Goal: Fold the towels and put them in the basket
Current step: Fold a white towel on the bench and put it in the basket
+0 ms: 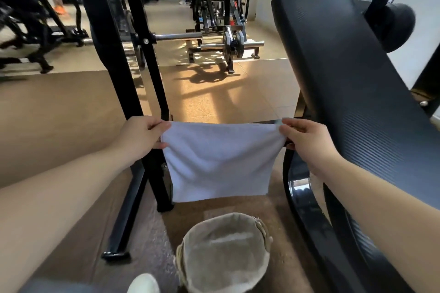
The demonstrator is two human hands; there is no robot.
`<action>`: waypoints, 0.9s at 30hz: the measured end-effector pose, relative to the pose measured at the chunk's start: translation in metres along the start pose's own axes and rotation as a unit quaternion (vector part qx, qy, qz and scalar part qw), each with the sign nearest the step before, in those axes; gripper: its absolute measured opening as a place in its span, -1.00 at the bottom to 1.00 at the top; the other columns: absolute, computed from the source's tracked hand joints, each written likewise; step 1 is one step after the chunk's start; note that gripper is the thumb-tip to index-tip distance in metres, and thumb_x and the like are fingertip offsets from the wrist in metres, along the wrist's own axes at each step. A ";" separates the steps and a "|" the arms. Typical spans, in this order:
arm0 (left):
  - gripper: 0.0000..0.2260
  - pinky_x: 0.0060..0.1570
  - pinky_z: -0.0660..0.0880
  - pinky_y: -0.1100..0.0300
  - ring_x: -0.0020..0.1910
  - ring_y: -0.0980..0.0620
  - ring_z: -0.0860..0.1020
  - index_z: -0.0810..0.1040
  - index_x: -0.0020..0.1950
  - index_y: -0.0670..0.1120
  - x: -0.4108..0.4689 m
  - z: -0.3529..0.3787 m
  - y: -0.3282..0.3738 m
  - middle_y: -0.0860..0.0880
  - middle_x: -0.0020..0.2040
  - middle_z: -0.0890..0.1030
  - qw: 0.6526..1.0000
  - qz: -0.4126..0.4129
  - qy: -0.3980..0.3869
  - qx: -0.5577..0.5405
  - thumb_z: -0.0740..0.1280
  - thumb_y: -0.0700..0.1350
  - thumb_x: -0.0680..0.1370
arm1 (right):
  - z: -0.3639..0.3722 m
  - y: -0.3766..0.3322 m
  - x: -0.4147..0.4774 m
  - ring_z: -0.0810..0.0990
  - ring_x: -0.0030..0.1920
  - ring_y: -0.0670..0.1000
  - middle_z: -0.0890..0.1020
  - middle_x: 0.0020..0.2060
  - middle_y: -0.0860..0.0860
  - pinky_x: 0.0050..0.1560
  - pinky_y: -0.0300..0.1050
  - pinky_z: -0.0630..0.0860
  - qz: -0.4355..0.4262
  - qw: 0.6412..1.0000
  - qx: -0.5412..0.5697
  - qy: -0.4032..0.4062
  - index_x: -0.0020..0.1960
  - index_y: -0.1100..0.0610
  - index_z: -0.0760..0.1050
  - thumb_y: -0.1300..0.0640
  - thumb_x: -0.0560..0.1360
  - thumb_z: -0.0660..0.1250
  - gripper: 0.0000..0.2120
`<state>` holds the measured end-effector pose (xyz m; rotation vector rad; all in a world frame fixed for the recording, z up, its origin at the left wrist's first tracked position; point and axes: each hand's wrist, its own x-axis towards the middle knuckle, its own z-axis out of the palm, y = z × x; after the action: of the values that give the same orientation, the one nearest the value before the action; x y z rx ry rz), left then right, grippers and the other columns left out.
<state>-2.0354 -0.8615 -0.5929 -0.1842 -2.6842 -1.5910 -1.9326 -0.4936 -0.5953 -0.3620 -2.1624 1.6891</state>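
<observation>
Head view: white terry-cloth towel [219,162] hangs flat and doubled in the air above the round beige fabric-lined basket [225,252]. Left hand [140,135] and right hand [307,140] each pinch an upper corner, arms extended forward.

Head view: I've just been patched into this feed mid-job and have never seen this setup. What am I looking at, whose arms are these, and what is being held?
There is no machine here. The single picture comes from a wide-angle camera worn on a person's head, looking forward and down, so the two bare arms are that person's own. The left hand and the right hand each pinch an upper corner of a white rectangular cloth towel, stretched between them and hanging in the air. Below it, on the brown floor, stands a round basket with a beige fabric lining; I cannot tell if anything lies inside. A black padded gym bench is on the right, a black steel rack on the left.
</observation>
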 end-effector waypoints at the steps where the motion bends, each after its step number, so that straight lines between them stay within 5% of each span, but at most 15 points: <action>1: -0.81 -0.22 0.62 0.17 -0.24 0.00 0.73 0.71 -0.13 0.13 0.001 0.000 -0.001 -0.01 -0.33 0.59 1.000 -0.001 0.003 0.000 0.36 0.04 0.64 | -0.001 -0.001 -0.001 0.69 -0.15 -0.19 0.71 -0.10 -0.12 -0.26 -0.37 0.57 -0.005 1.000 -0.018 -0.005 0.06 -0.12 0.63 0.09 0.57 0.44 -0.87; 6: -0.78 -0.03 0.67 -0.13 -0.38 0.01 0.69 0.69 0.13 -0.02 -0.008 0.013 -0.010 0.08 -0.42 0.61 0.999 -0.028 0.032 0.034 0.35 0.07 0.63 | -0.002 0.009 -0.010 0.67 -0.20 -0.22 0.71 -0.22 -0.17 -0.33 -0.39 0.55 -0.018 0.997 -0.072 -0.006 -0.05 -0.11 0.65 0.06 0.56 0.43 -0.93; 10: -0.80 -0.08 0.69 -0.03 -0.44 0.02 0.67 0.69 0.13 -0.04 -0.024 0.029 -0.003 0.05 -0.44 0.60 0.996 -0.079 0.040 0.007 0.38 0.02 0.62 | -0.002 0.008 -0.010 0.68 -0.28 -0.16 0.71 -0.26 -0.17 -0.32 -0.34 0.57 -0.011 0.998 -0.058 -0.016 -0.10 -0.04 0.67 0.06 0.55 0.44 -0.94; 16: -0.89 -0.14 0.70 0.05 -0.43 0.05 0.66 0.69 -0.09 0.04 -0.045 0.040 0.045 -0.03 -0.13 0.68 0.998 -0.063 -0.004 -0.029 0.43 0.02 0.59 | 0.002 0.002 -0.022 0.72 -0.23 -0.01 0.74 -0.22 -0.04 -0.20 -0.17 0.66 -0.002 0.997 -0.029 -0.067 -0.15 0.00 0.72 0.06 0.53 0.47 -0.90; 22: -0.84 -0.34 0.63 0.22 -0.45 0.03 0.63 0.67 -0.02 -0.09 -0.065 0.064 0.053 -0.26 -0.02 0.67 0.990 -0.119 -0.003 -0.081 0.43 0.00 0.60 | 0.011 0.001 -0.041 0.71 -0.26 0.00 0.75 -0.23 0.02 -0.25 -0.19 0.60 0.076 0.994 0.045 -0.067 -0.20 -0.07 0.72 0.12 0.53 0.47 -0.85; 27: -0.89 -0.28 0.62 0.28 -0.29 0.00 0.70 0.68 -0.03 -0.08 -0.077 0.089 0.056 -0.11 -0.05 0.63 0.979 -0.128 -0.059 -0.148 0.45 -0.04 0.58 | 0.031 -0.006 -0.059 0.72 -0.25 0.03 0.73 -0.23 0.03 -0.25 -0.14 0.64 0.079 0.992 0.046 -0.085 -0.22 -0.04 0.69 0.15 0.50 0.49 -0.85</action>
<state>-1.9486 -0.7639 -0.5928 0.0712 -2.6277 -2.1164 -1.8928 -0.5467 -0.6038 -0.3860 -2.2169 1.9639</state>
